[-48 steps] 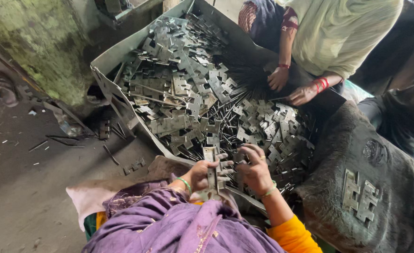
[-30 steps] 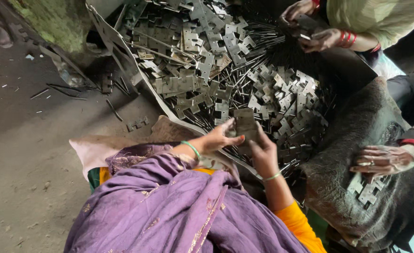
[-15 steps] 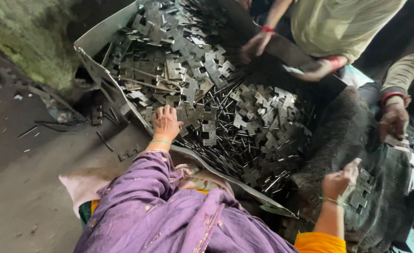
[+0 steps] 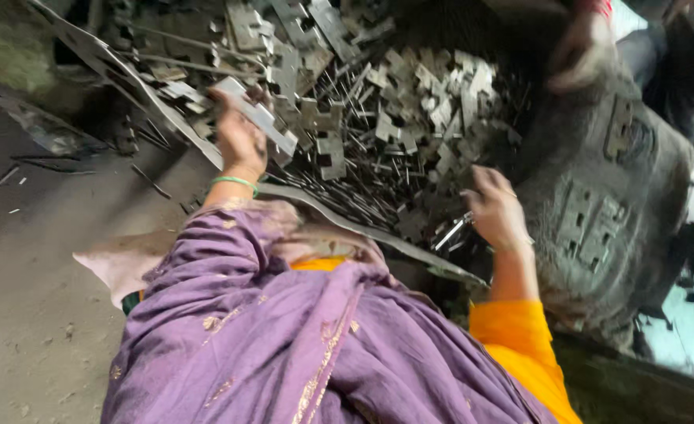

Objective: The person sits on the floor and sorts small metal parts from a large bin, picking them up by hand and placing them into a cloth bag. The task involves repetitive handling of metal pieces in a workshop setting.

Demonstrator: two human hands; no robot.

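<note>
Right hand (image 4: 498,212) now back at pile, loosely open (empty); left hand (image 4: 239,140) clasping notched grey plate (image 4: 262,118).

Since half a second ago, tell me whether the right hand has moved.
Yes. The right hand was out over the dark sack; it has come back left to the tray rim, beside the metal pieces.

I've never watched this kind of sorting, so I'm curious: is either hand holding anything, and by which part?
The left hand grips a flat notched metal plate by its near end. The right hand touches thin metal rods; blur hides any grip.
</note>
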